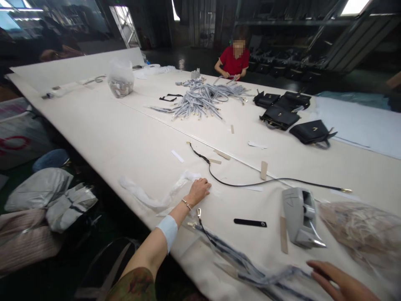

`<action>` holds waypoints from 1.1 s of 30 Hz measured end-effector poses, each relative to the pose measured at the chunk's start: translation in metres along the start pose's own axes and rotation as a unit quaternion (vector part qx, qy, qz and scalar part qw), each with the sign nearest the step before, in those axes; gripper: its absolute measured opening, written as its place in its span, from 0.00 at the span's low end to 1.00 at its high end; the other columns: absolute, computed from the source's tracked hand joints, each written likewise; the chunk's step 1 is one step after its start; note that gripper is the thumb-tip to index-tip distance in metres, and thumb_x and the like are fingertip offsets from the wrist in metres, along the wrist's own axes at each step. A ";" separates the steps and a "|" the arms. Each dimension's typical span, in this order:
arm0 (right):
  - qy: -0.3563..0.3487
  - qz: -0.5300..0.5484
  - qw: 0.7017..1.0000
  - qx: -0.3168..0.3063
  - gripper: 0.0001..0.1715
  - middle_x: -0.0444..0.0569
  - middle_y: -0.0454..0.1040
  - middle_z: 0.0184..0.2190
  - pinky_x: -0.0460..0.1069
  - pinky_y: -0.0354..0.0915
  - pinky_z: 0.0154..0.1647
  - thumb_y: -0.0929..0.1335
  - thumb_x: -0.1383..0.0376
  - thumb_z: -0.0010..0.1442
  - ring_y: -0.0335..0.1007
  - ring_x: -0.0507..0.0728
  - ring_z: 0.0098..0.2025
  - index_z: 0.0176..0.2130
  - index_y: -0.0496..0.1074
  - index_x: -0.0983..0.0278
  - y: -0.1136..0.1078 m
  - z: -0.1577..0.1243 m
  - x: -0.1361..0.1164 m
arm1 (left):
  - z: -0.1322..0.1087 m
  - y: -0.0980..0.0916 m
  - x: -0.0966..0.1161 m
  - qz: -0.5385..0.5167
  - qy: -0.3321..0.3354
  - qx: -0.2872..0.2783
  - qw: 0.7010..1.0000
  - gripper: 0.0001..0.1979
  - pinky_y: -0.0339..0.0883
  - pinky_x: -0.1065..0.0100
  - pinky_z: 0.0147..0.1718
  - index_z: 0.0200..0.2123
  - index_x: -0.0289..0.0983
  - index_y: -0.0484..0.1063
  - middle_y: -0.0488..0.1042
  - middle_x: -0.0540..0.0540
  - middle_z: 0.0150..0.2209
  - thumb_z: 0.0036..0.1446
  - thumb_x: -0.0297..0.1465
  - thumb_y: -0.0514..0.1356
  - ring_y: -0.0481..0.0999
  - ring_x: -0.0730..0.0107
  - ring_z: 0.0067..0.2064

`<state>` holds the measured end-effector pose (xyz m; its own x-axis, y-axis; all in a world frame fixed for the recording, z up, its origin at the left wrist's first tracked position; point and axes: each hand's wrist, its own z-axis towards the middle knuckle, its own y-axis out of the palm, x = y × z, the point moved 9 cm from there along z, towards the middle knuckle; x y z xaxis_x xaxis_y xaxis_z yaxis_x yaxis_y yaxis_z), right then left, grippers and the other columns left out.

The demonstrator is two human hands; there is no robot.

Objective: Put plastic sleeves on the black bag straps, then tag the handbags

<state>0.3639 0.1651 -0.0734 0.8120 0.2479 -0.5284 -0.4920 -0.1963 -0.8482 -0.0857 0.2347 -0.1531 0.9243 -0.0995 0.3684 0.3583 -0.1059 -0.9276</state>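
My left hand (199, 190) is palm down on the table, fingers slightly bent and a little apart, beside a crumpled strip of clear plastic film (166, 196). Just beyond it stretches a thin black strap (247, 184) with gold-coloured ends. At the lower right, my right hand (343, 284) has thumb and fingers apart with nothing between them. Close to its fingertips lies a bundle of plastic-wrapped straps (250, 267), a metal snap hook (199, 214) at its far end. A short black strip (249, 223) and a grey tape dispenser (299, 217) are between my hands.
A pile of grey-wrapped straps (203, 98) covers the table's far middle, near a person in red (234, 60). Several black bags (278, 117) sit at the right. A filled plastic bag (360, 238) is beside the dispenser; another (120, 79) stands far left. Paper scraps lie about.
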 end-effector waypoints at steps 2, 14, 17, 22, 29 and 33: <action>0.009 -0.012 0.998 -0.068 0.11 0.43 0.82 0.35 0.61 0.78 0.40 0.68 0.47 0.52 0.80 0.69 0.38 0.34 0.80 0.39 0.023 0.014 -0.008 | 0.003 0.009 0.001 -0.011 -0.012 -0.007 1.000 0.08 0.62 0.58 0.49 0.41 0.38 0.74 0.73 0.42 0.44 0.57 0.28 0.65 0.69 0.56 0.50; -0.077 -0.166 0.974 -0.134 0.31 0.60 0.64 0.64 0.59 0.56 0.67 0.60 0.67 0.63 0.58 0.63 0.66 0.64 0.61 0.70 0.136 0.179 -0.119 | -0.006 -0.006 -0.013 -0.280 -0.126 0.072 0.949 0.07 0.68 0.68 0.31 0.41 0.39 0.60 0.70 0.50 0.28 0.66 0.32 0.45 0.75 0.68 0.30; -0.073 -0.198 0.968 -0.133 0.36 0.62 0.63 0.64 0.63 0.48 0.70 0.63 0.73 0.57 0.55 0.66 0.67 0.65 0.60 0.71 0.154 0.204 -0.120 | -0.019 0.001 -0.032 -0.506 -0.206 0.118 0.829 0.15 0.62 0.73 0.20 0.44 0.38 0.61 0.70 0.52 0.28 0.62 0.43 0.52 0.71 0.72 0.22; -0.064 -0.221 0.962 -0.150 0.13 0.57 0.77 0.43 0.59 0.57 0.61 0.63 0.68 0.64 0.71 0.64 0.51 0.43 0.75 0.66 0.150 0.221 -0.117 | -0.035 0.029 -0.035 -0.702 -0.301 0.109 0.636 0.25 0.45 0.79 0.14 0.33 0.35 0.68 0.68 0.56 0.22 0.44 0.49 0.70 0.52 0.87 0.15; -0.174 -0.206 0.954 -0.134 0.10 0.42 0.79 0.36 0.48 0.54 0.31 0.62 0.60 0.69 0.76 0.56 0.37 0.41 0.72 0.56 0.084 0.210 -0.178 | -0.009 0.036 0.031 -0.894 -0.236 0.038 0.379 0.14 0.74 0.56 0.49 0.31 0.36 0.73 0.75 0.40 0.54 0.45 0.32 0.75 0.77 0.52 0.53; -0.279 -0.238 0.923 -0.113 0.08 0.42 0.78 0.32 0.50 0.47 0.27 0.65 0.63 0.66 0.75 0.55 0.32 0.35 0.72 0.58 0.042 0.179 -0.223 | 0.026 -0.003 0.064 -0.955 -0.142 0.057 0.253 0.05 0.66 0.52 0.59 0.31 0.35 0.76 0.74 0.37 0.56 0.60 0.28 0.64 0.73 0.52 0.59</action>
<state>0.1062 0.2710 0.0018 0.6002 0.7951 -0.0871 0.0086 -0.1153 -0.9933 -0.0239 0.2545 -0.1287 -0.9837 0.1033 0.1472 0.1740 0.3387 0.9247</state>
